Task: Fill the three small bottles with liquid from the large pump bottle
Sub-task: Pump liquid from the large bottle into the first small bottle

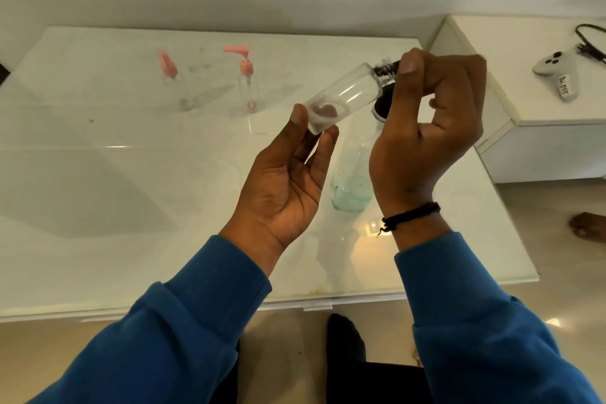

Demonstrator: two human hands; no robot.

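Observation:
My left hand (288, 174) pinches the base of a small clear bottle (344, 95) between thumb and fingertips, holding it tilted above the table with its neck up to the right. My right hand (433, 115) grips the dark top at that neck. Behind and below my right hand stands the large pump bottle (352, 174), clear with a little pale blue-green liquid at the bottom; its black pump head (383, 106) shows partly. Two more small clear bottles with pink tops stand at the back: a spray-capped one (175, 85) and a pump-topped one (248, 82).
The white glossy table (131, 174) stretches left and toward me. A lower white cabinet (541, 102) adjoins at the right, carrying a white game-style controller (557, 70) with a black cable. A person's foot (587, 226) is on the floor at the far right.

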